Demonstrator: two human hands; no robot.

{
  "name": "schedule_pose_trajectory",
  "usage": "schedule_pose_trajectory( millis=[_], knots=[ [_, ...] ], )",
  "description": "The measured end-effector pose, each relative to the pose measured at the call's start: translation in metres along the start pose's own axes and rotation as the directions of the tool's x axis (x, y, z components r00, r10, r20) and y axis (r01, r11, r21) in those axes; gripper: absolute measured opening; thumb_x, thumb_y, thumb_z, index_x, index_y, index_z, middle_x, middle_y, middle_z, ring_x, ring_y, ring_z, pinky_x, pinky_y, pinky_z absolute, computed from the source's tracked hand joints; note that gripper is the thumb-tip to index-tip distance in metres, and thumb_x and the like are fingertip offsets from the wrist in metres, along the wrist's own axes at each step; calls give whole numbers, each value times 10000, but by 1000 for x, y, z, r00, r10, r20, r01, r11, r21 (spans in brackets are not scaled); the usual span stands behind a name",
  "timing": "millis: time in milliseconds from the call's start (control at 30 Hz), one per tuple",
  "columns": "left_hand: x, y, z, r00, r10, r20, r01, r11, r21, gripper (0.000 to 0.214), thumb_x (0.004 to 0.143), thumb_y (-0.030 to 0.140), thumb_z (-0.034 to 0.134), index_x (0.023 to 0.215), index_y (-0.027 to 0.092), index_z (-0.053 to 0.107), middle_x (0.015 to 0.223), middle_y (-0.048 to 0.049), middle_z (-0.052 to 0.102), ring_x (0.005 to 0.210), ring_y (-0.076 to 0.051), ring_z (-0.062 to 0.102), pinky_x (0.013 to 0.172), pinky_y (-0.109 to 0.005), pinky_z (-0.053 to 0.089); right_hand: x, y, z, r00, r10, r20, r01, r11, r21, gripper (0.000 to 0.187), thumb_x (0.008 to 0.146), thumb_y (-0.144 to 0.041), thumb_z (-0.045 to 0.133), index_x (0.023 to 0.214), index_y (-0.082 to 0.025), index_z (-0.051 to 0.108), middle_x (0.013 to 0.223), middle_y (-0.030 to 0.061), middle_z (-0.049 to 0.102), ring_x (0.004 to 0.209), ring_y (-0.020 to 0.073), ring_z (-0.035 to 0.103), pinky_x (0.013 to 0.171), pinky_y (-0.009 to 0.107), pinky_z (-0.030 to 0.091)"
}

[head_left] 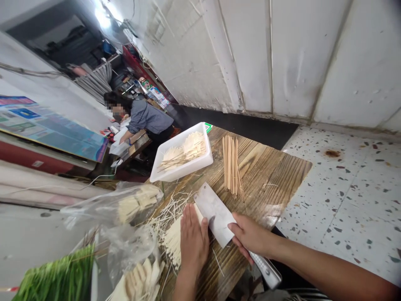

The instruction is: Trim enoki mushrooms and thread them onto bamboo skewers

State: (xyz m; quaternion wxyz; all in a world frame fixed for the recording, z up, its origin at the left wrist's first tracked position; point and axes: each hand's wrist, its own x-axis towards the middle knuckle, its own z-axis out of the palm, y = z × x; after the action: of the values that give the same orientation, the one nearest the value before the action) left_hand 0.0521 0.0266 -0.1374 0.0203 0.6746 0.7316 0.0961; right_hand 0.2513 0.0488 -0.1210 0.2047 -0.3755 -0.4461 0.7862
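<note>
My right hand point(250, 234) is wrapped round the handle of a broad metal cleaver point(216, 215), its blade lying beside my left hand. With fingers stretched out flat, my left hand point(194, 234) rests on a pale, thin-layered food stack point(198, 212), most of it hidden under the palm. To the left of that hand is a pile of cream-coloured thin strips point(172, 242). Loose shreds point(166, 215) lie scattered behind it. A bundle of wooden skewers point(232, 167) lies on the wooden table point(269, 171), beyond the cleaver.
At the table's far side stands a white plastic tub point(184, 169) with pale pieces and skewers. Clear plastic bags point(115, 238) hold folded pale sheets point(140, 200) on the left. Skewered green vegetables point(59, 276) sit at the lower left. A person point(147, 117) leans over another table.
</note>
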Motion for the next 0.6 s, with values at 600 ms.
schedule_pose_trajectory(
  millis=[600],
  knots=[
    [-2, -3, -1, 999, -14, 45, 14, 1000, 6, 612, 947, 386, 189, 1461, 60, 126, 1540, -169, 173, 1428, -197, 71, 1164, -469, 100, -1, 1, -5, 999, 18, 44, -16, 998, -66, 152, 943, -193, 293, 796, -231, 294, 408, -121, 392, 239, 82, 368, 233, 154, 259]
  ],
)
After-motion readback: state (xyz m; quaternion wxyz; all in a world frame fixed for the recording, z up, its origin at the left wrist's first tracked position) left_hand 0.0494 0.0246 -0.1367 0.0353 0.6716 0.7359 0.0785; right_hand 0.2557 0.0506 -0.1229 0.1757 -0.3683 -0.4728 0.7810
